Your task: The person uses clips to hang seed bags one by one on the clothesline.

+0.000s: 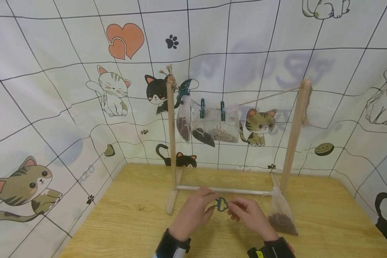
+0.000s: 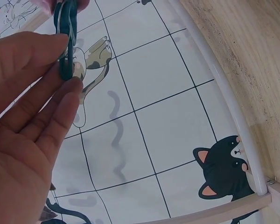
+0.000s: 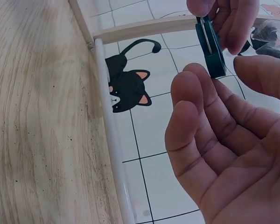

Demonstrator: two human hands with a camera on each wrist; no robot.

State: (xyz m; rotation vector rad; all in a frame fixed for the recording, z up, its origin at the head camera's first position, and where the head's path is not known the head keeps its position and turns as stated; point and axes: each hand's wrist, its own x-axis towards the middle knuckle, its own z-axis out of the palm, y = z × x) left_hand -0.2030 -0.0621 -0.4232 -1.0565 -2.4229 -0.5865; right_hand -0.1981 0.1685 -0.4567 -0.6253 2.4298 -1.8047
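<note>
In the head view, my left hand [image 1: 193, 209] pinches one end of a small dark green clip [image 1: 221, 204] over the table, held between thumb and fingers. The left wrist view shows that clip [image 2: 66, 39] nearly edge-on. My right hand [image 1: 249, 215] is at the clip's other end, its fingers loosely bent. Seen from the right wrist, the right thumb stands slightly apart from the clip [image 3: 211, 49], while a fingertip of the right hand [image 3: 233, 135] seems to touch its end. Beside the right forearm, a tied clear bag of brown bits [image 1: 282, 222] stands on the table.
A wooden frame [image 1: 291, 143] with a string [image 1: 267, 95] stands behind the hands; its white crossbar [image 1: 225, 190] runs low. Bags hang from the string, one with pale grains [image 1: 225, 135], under green clips [image 1: 202, 108]. A cat-print sheet [image 1: 245, 28] surrounds the wooden table [image 1: 125, 222].
</note>
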